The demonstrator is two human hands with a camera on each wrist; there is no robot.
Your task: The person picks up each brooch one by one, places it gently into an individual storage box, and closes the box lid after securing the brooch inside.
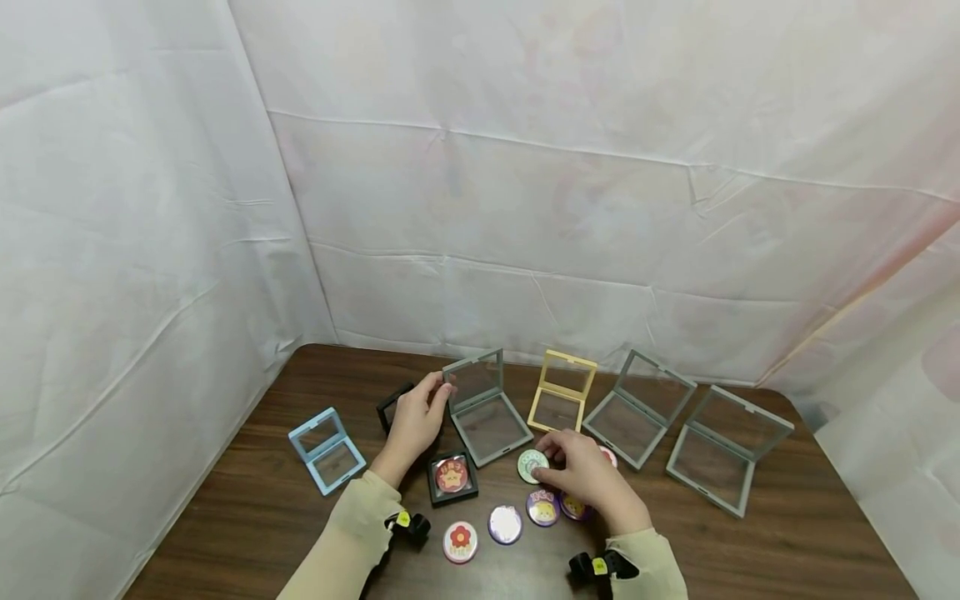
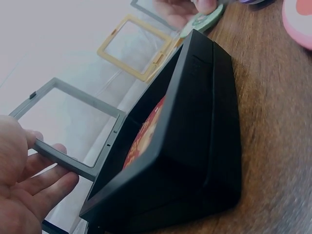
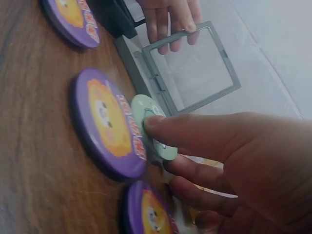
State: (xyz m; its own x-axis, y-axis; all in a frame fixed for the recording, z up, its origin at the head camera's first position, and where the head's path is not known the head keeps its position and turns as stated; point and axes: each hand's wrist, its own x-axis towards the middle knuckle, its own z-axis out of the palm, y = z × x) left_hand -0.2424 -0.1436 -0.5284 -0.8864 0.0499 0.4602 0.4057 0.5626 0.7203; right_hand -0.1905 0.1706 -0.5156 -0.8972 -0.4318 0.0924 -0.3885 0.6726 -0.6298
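Note:
My left hand [image 1: 417, 417] pinches the side edge of the raised lid of a grey display frame [image 1: 491, 429]; in the left wrist view, the thumb and fingers lie on either side of that lid. My right hand [image 1: 581, 468] grips a round pale green badge [image 1: 531, 465] at its edge. Its thumb lies on the face of the green badge [image 3: 141, 105] in the right wrist view, with fingers at the far rim. Just in front of the grey frame sits a black display frame [image 1: 453, 500] holding a red star badge [image 1: 452, 475].
Purple-rimmed badges [image 1: 543, 508] and a red flower badge [image 1: 460, 542] lie near the front. Other open frames stand around: light blue [image 1: 327, 450], yellow [image 1: 558, 408], and two grey ones [image 1: 637, 417] at the right. Another black frame [image 1: 386, 408] is partly behind my left hand.

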